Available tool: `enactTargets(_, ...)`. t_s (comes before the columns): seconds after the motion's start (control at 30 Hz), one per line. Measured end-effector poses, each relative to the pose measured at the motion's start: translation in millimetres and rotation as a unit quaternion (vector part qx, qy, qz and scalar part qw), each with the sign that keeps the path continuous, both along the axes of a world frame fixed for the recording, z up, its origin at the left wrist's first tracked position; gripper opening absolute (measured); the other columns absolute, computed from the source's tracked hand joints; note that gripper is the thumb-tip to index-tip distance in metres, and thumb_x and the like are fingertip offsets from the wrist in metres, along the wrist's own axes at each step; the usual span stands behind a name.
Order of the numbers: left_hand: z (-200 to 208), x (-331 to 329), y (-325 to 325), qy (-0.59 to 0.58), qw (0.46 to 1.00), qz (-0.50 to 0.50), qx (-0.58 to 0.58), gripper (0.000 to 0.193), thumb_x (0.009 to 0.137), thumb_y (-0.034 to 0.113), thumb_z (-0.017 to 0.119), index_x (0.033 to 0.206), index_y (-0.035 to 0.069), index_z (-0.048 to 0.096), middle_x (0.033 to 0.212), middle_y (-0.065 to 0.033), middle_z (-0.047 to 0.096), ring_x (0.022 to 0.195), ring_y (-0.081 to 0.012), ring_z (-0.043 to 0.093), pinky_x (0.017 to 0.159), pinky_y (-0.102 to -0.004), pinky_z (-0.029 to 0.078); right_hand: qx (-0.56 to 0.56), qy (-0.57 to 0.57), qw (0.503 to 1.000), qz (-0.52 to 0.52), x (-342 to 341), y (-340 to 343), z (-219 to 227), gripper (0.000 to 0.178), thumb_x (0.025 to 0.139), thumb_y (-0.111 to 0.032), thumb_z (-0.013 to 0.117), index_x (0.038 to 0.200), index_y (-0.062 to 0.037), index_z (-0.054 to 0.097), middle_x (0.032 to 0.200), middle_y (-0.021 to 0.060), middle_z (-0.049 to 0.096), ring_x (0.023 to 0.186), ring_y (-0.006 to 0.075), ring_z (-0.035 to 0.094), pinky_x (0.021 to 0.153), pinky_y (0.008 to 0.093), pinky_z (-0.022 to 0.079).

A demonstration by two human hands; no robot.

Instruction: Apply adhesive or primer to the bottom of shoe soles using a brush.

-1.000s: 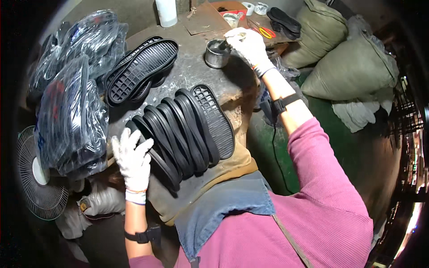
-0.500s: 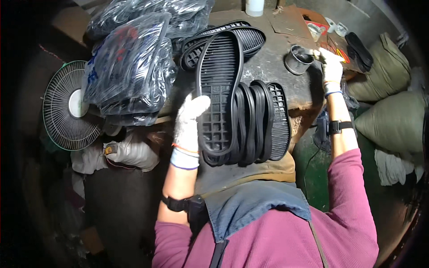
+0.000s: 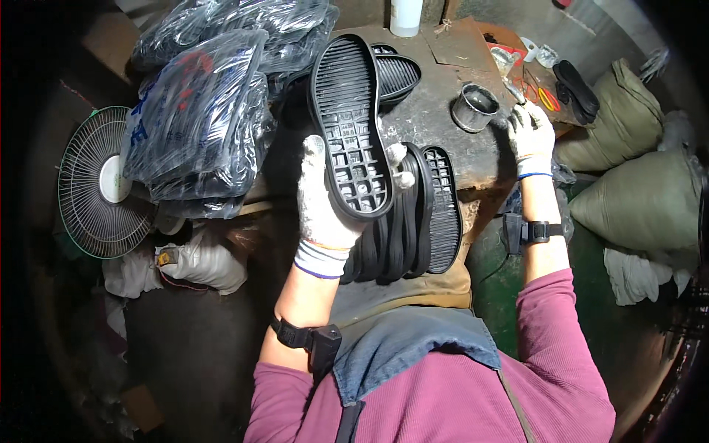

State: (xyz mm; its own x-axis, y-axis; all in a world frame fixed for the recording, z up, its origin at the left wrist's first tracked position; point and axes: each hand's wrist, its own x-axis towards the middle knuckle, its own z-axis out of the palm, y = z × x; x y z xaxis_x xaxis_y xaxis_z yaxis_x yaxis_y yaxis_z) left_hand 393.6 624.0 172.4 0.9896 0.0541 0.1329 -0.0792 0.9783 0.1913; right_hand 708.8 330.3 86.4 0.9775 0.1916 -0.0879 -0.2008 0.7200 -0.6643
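Observation:
My left hand (image 3: 325, 199), in a white glove, grips a black rubber shoe sole (image 3: 350, 125) and holds it up with the tread facing me. Just below it a row of several black soles (image 3: 421, 214) stands on edge on my lap. Two more soles (image 3: 397, 74) lie flat on the worn table beyond. My right hand (image 3: 530, 133), also gloved, rests at the table's right edge beside a small metal tin (image 3: 473, 108); its fingers are curled around what looks like a thin tool, mostly hidden.
Clear plastic bags of black soles (image 3: 199, 111) are piled at the left. A floor fan (image 3: 96, 184) lies below them. A white bottle (image 3: 405, 15) stands at the table's back. Olive sacks (image 3: 642, 192) sit at the right, near scissors (image 3: 543, 96) and a black sole (image 3: 576, 87).
My left hand has taken one sole from the row and lifted it up toward me. My right hand moved back from the tin to the table's right edge.

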Motion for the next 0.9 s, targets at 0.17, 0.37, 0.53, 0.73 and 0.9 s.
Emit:
enactTargets(0.17,-14,-9,1,0.072,0.995,0.018,0.062,0.074,0.103,0.063,0.043,0.142,0.001,0.052,0.126,-0.0237,0.067,0.113,-0.0458,0.067,0.094,-0.0647,0.056,-0.299,-0.332,0.892,-0.066,-90,95,64,0.018,0.096,-0.010,0.068,0.112,-0.0007,0.071,0.096,0.0049,0.072,0.086,0.0126,0.065,0.078,0.0255,0.055)
enactTargets(0.37,-25,-18,-12,0.084,0.995,-0.051,0.035,0.070,0.106,0.057,0.039,0.154,0.005,0.041,0.145,-0.0200,0.057,0.117,-0.0509,0.064,0.090,-0.0732,0.054,0.013,-0.160,0.986,0.054,-96,139,71,0.021,0.100,-0.013,0.061,0.114,-0.0018,0.072,0.101,0.0056,0.074,0.096,0.0194,0.069,0.087,0.0326,0.056)
enactTargets(0.53,-28,-35,-7,0.113,0.988,-0.054,0.086,0.071,0.106,0.059,0.041,0.152,0.004,0.043,0.143,-0.0210,0.057,0.116,-0.0532,0.063,0.085,-0.0727,0.056,-0.475,-0.549,0.670,-0.155,-108,149,76,0.026,0.096,-0.010,0.059,0.117,-0.0053,0.074,0.114,0.0096,0.075,0.102,0.0226,0.071,0.091,0.0348,0.056)
enactTargets(0.73,-30,-44,-3,0.133,0.985,-0.108,0.003,0.074,0.105,0.061,0.039,0.154,0.005,0.042,0.148,-0.0235,0.053,0.122,-0.0590,0.057,0.091,-0.0765,0.051,-0.380,-0.409,0.829,0.042,-172,155,88,0.020,0.098,-0.016,0.065,0.107,-0.0033,0.076,0.108,0.0069,0.076,0.096,0.0170,0.071,0.088,0.0279,0.055)
enactTargets(0.9,-37,-32,-7,0.060,0.992,-0.092,-0.055,0.068,0.107,0.059,0.035,0.152,0.009,0.047,0.148,-0.0189,0.056,0.127,-0.0456,0.059,0.105,-0.0667,0.047,-0.312,-0.415,0.844,0.133,-218,146,87,0.018,0.089,-0.011,0.075,0.106,-0.0049,0.077,0.106,0.0050,0.079,0.099,0.0147,0.071,0.104,0.0331,0.049)
